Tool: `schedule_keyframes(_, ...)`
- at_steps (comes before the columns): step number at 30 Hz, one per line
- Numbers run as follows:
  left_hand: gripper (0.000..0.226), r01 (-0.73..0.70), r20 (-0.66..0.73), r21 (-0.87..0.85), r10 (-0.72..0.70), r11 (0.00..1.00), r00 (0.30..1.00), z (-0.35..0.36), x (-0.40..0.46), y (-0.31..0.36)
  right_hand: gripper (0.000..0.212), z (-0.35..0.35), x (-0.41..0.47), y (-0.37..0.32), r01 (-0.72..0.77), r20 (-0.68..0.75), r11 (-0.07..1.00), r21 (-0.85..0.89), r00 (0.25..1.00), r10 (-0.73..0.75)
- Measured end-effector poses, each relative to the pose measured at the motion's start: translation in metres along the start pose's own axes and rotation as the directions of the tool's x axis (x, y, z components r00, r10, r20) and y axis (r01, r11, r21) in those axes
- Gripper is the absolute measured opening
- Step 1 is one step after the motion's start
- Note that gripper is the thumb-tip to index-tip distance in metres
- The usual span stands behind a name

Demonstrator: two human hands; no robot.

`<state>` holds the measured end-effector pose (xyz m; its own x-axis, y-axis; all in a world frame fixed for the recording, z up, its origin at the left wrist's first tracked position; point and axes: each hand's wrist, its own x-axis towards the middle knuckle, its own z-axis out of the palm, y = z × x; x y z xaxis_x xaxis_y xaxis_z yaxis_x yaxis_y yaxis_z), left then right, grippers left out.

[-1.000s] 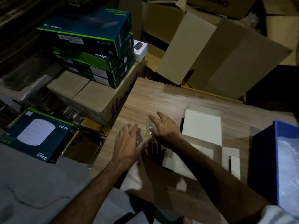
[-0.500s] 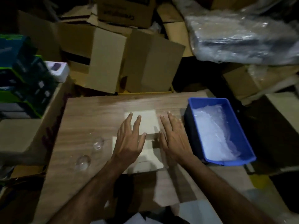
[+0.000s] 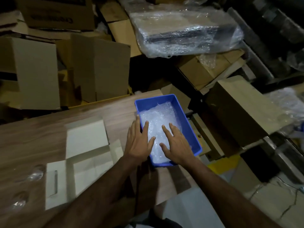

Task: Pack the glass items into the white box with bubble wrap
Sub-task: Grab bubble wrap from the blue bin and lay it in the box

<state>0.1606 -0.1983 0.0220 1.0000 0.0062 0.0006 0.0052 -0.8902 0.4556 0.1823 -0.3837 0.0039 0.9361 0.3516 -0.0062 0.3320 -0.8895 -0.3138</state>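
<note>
A blue plastic bin at the right end of the wooden table holds a pile of bubble wrap. My left hand lies flat over the bin's left rim, fingers straight and reaching onto the wrap. My right hand rests flat on the wrap inside the bin, fingers spread. The flat, unfolded white box lies on the table to the left of my hands. Two clear glass items sit on the table at the far left, blurred.
Brown cardboard boxes crowd the area behind the table. A plastic-wrapped package lies at the back right. More cartons and loose plastic sit to the right of the table's edge.
Both hands moved right, from the glass items over the white box and onto the bubble wrap in the blue bin. The view swung right with them.
</note>
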Motion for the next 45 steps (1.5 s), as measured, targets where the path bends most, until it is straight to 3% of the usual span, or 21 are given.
schedule_keyframes(3, 0.074, 0.040, 0.072, 0.100, -0.047, 0.994, 0.996, 0.018, 0.018, 0.006, 0.090, 0.005, 0.010, 0.023, 0.027, 0.256, 0.996, -0.079, 0.967, -0.006)
schedule_keyframes(7, 0.076, 0.099, 0.100, 0.107, -0.110, 0.989, 0.989, 0.028, 0.031, 0.000, 0.098, 0.019, 0.029, 0.038, 0.058, 0.421, 0.982, -0.178, 0.907, 0.023)
schedule_keyframes(9, 0.075, 0.092, 0.115, 0.160, -0.111, 0.983, 0.987, 0.032, 0.033, -0.002, 0.092, 0.029, 0.040, 0.046, 0.086, 0.458, 0.979, -0.186, 0.889, 0.009)
schedule_keyframes(11, 0.075, 0.084, 0.123, 0.199, -0.110, 0.976, 0.986, 0.034, 0.032, -0.001, 0.074, 0.038, 0.046, 0.051, 0.110, 0.458, 0.980, -0.163, 0.889, -0.024)
schedule_keyframes(15, 0.077, 0.117, 0.141, 0.198, -0.146, 0.973, 0.979, 0.035, 0.033, 0.003, 0.034, 0.044, 0.051, 0.052, 0.123, 0.376, 0.983, -0.138, 0.925, -0.063)
schedule_keyframes(23, 0.078, 0.101, 0.143, 0.167, -0.125, 0.981, 0.982, 0.036, 0.033, -0.002, 0.047, 0.029, 0.037, 0.068, 0.153, 0.278, 0.982, 0.107, 0.944, -0.177)
schedule_keyframes(26, 0.076, 0.095, 0.143, 0.139, -0.115, 0.986, 0.983, 0.035, 0.032, -0.002, 0.050, 0.020, 0.031, 0.069, 0.162, 0.178, 0.967, 0.196, 0.964, -0.197)
schedule_keyframes(30, 0.078, 0.092, 0.173, 0.118, -0.111, 0.989, 0.979, 0.032, 0.029, -0.003, 0.046, 0.011, 0.028, 0.070, 0.110, -0.034, 0.942, 0.318, 0.994, -0.105)
schedule_keyframes(36, 0.092, 0.040, 0.178, 0.073, -0.053, 0.997, 0.983, 0.028, 0.026, -0.002, 0.041, 0.004, 0.023, 0.070, 0.158, -0.229, 0.913, 0.375, 0.971, -0.074)
schedule_keyframes(41, 0.111, 0.022, 0.163, 0.164, -0.049, 0.986, 0.985, 0.031, 0.029, 0.014, 0.040, -0.005, 0.017, 0.060, 0.242, -0.294, 0.873, 0.423, 0.948, -0.121)
schedule_keyframes(43, 0.098, 0.047, 0.104, 0.108, -0.058, 0.993, 0.993, 0.036, 0.033, 0.020, 0.040, -0.011, 0.016, 0.054, 0.270, -0.321, 0.872, 0.409, 0.937, -0.139)
schedule_keyframes(45, 0.073, 0.049, 0.046, -0.052, -0.046, 0.997, 0.998, 0.034, 0.035, 0.026, 0.040, -0.022, 0.016, 0.047, 0.273, -0.350, 0.873, 0.403, 0.928, -0.128)
